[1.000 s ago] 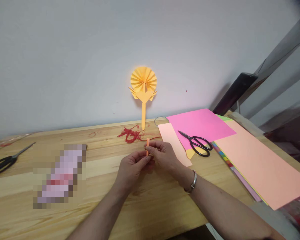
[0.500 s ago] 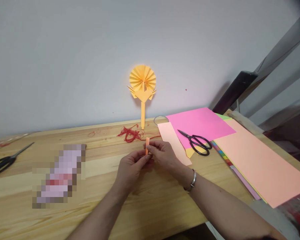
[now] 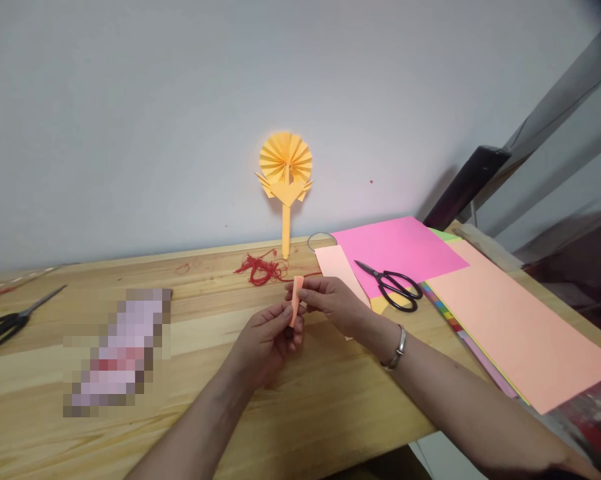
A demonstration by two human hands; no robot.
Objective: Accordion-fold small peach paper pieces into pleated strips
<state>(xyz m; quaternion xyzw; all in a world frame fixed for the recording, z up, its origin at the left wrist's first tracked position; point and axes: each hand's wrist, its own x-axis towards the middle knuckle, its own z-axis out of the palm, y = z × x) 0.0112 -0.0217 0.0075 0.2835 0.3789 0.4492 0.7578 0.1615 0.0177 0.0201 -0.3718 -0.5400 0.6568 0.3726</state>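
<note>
Between my two hands stands a small, narrow folded strip of orange paper (image 3: pixel 296 301). My left hand (image 3: pixel 270 333) pinches its lower part with the thumb in front. At its upper right edge, the thumb and fingers of my right hand (image 3: pixel 325 300) grip it too. Just beyond my hands lies a tangle of red string (image 3: pixel 261 268). Behind it a yellow paper fan (image 3: pixel 286 167), with a pleated round top, a heart-shaped piece and a slim handle, leans upright against the wall. A cut piece of peach paper (image 3: pixel 341 263) lies partly under my right hand.
Black-handled scissors (image 3: pixel 397 288) rest on pink paper (image 3: pixel 405 250) at the right, beside a large peach sheet (image 3: pixel 520 327) on a stack. Other scissors (image 3: pixel 10 327) and a pixelated purplish object (image 3: pixel 125 347) lie at the left of the wooden table (image 3: pixel 200 373).
My right hand has shifted its grip to the strip's upper right edge, and its wrist has moved slightly right. More of the strip's face and length now shows.
</note>
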